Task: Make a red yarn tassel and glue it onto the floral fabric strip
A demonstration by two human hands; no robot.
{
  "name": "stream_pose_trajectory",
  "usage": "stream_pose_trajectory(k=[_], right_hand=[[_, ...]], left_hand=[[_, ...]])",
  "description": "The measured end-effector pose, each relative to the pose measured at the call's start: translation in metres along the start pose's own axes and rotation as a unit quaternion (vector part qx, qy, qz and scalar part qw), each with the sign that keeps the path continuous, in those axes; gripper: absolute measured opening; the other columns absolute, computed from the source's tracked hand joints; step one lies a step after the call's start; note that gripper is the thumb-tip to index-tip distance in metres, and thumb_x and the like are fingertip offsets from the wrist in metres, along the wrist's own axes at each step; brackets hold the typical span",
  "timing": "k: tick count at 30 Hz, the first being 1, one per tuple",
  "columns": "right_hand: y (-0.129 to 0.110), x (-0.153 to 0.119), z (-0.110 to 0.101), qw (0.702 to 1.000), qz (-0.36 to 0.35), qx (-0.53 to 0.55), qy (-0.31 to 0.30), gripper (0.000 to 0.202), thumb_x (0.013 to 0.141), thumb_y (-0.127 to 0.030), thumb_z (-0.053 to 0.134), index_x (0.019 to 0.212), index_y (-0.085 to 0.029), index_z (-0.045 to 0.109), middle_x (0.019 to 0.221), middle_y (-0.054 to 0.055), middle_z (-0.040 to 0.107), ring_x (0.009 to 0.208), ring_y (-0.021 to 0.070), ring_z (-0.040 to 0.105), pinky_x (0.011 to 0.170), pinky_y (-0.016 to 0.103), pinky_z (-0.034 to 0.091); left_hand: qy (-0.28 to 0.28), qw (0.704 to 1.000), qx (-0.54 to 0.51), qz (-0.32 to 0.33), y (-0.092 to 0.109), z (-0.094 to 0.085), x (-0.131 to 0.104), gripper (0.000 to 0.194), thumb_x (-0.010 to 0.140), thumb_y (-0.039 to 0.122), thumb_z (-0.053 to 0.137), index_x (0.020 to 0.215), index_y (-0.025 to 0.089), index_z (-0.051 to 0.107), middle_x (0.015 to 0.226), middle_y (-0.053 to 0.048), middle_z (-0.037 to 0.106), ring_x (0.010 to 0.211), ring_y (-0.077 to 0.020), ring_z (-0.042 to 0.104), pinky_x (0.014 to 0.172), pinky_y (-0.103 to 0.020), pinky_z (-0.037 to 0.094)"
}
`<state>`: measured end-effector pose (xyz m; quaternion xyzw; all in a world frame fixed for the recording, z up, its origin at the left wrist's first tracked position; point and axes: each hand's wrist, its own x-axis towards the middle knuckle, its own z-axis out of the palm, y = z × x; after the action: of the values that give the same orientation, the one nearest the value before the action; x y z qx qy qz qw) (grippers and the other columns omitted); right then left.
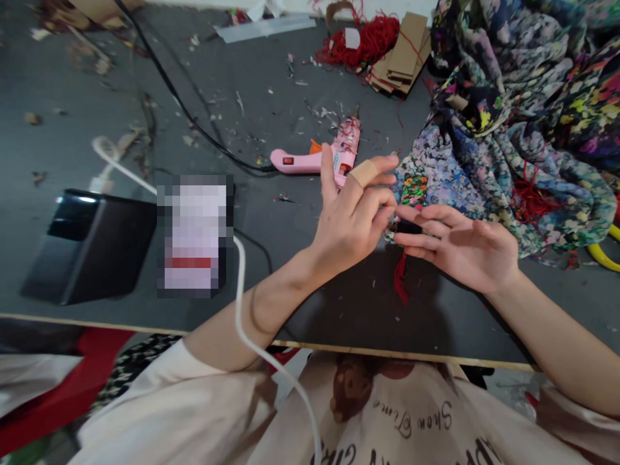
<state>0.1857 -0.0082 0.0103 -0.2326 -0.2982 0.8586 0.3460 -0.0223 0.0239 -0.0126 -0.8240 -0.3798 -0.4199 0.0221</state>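
Note:
My left hand is back up over the desk, thumb and forefinger pinched together. Whatever lies in that pinch is too small or hidden to make out. A beige plaster wraps one of its fingers. My right hand is turned partly palm up, its fingers stretched and spread, with the tips close to the left thumb. Under and beside these fingertips is a small patterned fabric piece in green and orange, partly covered by the fingers. A red tassel shows below the right fingers.
A pink glue gun lies just beyond my left hand, its black cord running to the back. Crumpled floral fabric covers the right side. Red yarn and cardboard pieces lie behind. A phone and a black box-shaped device stand left.

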Motion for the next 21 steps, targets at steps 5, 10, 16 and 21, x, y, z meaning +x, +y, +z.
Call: stream_pose_trajectory(k=[5,10,16,21], right_hand=[[-0.0002,-0.0001,0.0004,1.000,0.006,-0.004,0.011,0.035,0.086,-0.050,0.052,0.111,-0.029,0.064,0.136,-0.002,0.061,0.121,0.0230,0.061,0.113,0.047,0.037],[-0.0009,-0.0001,0.0011,0.999,0.012,-0.013,0.026,0.035,0.084,-0.052,0.053,0.109,-0.029,0.064,0.136,-0.002,0.061,0.121,0.0240,0.061,0.114,0.048,0.036],[-0.0010,0.0004,0.0008,0.999,0.017,-0.024,0.038,0.035,0.084,-0.054,0.052,0.109,-0.031,0.063,0.136,-0.002,0.060,0.124,0.0246,0.059,0.115,0.048,0.034],[-0.0009,0.0003,0.0008,0.999,0.007,-0.012,0.029,0.034,0.085,-0.051,0.051,0.109,-0.030,0.064,0.134,-0.003,0.062,0.122,0.0233,0.060,0.114,0.047,0.037]], left_hand=[[-0.012,1.000,-0.010,-0.005,0.0000,-0.0014,-0.0002,0.011,0.096,0.025,0.042,0.089,0.024,0.050,0.126,-0.006,0.063,0.092,-0.0184,0.070,0.126,-0.053,0.006],[0.001,1.000,-0.009,-0.001,0.0015,-0.0020,0.0008,0.009,0.096,0.024,0.043,0.089,0.024,0.050,0.123,-0.007,0.064,0.091,-0.0169,0.070,0.127,-0.047,0.009],[-0.002,0.999,-0.034,-0.010,0.0012,-0.0020,0.0000,0.009,0.096,0.025,0.043,0.090,0.025,0.051,0.124,-0.005,0.064,0.092,-0.0177,0.070,0.127,-0.048,0.004],[-0.012,0.999,-0.046,-0.017,0.0005,-0.0029,0.0006,0.013,0.097,0.027,0.042,0.089,0.025,0.052,0.124,-0.005,0.064,0.093,-0.0161,0.069,0.127,-0.051,0.003]])
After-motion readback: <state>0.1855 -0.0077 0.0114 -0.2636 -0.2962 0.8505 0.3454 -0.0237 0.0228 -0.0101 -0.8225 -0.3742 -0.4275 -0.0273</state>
